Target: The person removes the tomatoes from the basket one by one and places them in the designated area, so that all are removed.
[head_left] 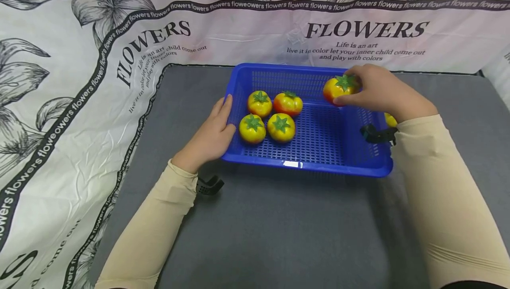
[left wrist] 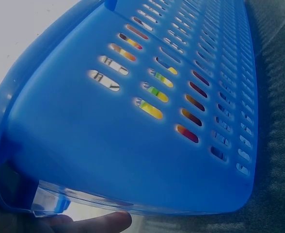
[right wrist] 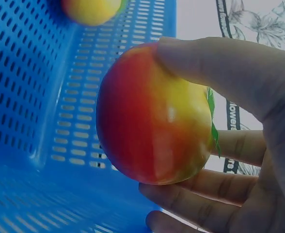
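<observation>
A blue slotted plastic basket [head_left: 255,158] sits on the dark tabletop. Several yellow-red tomatoes with green star-shaped tops, one of them a mostly yellow tomato [head_left: 281,128], lie in its left half. My right hand [head_left: 382,90] grips another tomato [right wrist: 152,116] between thumb and fingers, over the basket's back right part; red and yellow sides show in the right wrist view. At the basket's left end, my left hand [head_left: 211,136] rests against the rim with its fingers extended. A straight finger [left wrist: 103,223] appears beside the basket's lower edge in the left wrist view.
Part of a yellow object [head_left: 390,120] shows outside the basket's right end, mostly hidden by my right wrist. A white floral cloth [head_left: 255,41] with black lettering hangs behind the grey table [head_left: 279,227] and runs along its left side.
</observation>
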`<move>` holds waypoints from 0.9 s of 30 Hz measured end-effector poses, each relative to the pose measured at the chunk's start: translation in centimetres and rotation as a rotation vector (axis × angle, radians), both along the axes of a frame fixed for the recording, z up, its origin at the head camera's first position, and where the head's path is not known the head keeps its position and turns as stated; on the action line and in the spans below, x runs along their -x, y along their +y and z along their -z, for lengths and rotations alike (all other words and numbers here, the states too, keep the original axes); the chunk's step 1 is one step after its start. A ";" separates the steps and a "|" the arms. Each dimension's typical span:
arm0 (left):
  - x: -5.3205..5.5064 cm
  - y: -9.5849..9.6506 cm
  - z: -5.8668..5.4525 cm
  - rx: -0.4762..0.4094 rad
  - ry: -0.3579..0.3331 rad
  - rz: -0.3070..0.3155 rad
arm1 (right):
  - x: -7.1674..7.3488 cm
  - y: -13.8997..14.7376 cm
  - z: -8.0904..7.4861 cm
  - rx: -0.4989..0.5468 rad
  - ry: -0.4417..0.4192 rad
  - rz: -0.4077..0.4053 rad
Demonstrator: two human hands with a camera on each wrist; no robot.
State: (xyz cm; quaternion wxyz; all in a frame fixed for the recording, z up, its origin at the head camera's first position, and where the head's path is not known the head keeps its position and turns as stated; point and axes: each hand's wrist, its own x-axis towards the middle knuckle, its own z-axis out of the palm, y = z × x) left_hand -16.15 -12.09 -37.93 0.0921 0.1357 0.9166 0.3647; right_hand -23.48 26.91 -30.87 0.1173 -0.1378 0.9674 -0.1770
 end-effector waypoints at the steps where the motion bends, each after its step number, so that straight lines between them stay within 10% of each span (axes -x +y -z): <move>1: 0.0 0.0 0.0 0.001 0.002 0.000 | -0.1 0.1 -0.2 -0.001 0.004 0.002; 27: -0.5 0.3 -0.4 -0.004 -0.017 -0.003 | -2.4 4.2 -2.3 0.011 0.030 0.116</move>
